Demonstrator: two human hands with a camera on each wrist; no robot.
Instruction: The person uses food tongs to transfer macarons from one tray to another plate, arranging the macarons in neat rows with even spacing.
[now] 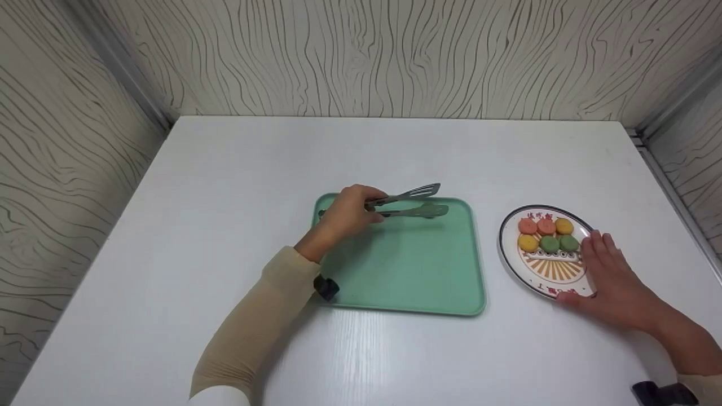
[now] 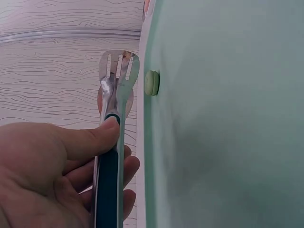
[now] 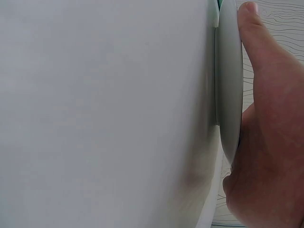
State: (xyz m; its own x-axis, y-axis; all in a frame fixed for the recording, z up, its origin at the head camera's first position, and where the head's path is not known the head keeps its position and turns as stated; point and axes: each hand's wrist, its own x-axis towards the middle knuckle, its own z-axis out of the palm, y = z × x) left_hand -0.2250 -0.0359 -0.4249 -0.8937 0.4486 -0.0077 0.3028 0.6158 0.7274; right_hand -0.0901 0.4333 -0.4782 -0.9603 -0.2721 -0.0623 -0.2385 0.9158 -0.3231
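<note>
My left hand (image 1: 348,214) grips metal tongs (image 2: 108,142) with dark handle inlays and slotted tips. Held over the far part of a green tray (image 1: 406,265), the tongs have their two arms apart in the head view. Below the tips, a green macaron (image 2: 152,83) sits on the tray near its far edge. My right hand (image 1: 620,290) rests on the right rim of a round patterned plate (image 1: 510,256), fingers straight and thumb at the near edge. Two pink macarons (image 1: 537,226), two yellow macarons (image 1: 546,234) and two green macarons (image 1: 558,244) lie on that plate in two rows.
A white table (image 1: 225,186) bears the tray and, to its right, the plate. Wood-grain patterned panels (image 1: 361,56) stand behind and at both sides. Black wrist straps (image 1: 326,287) show at the sleeves.
</note>
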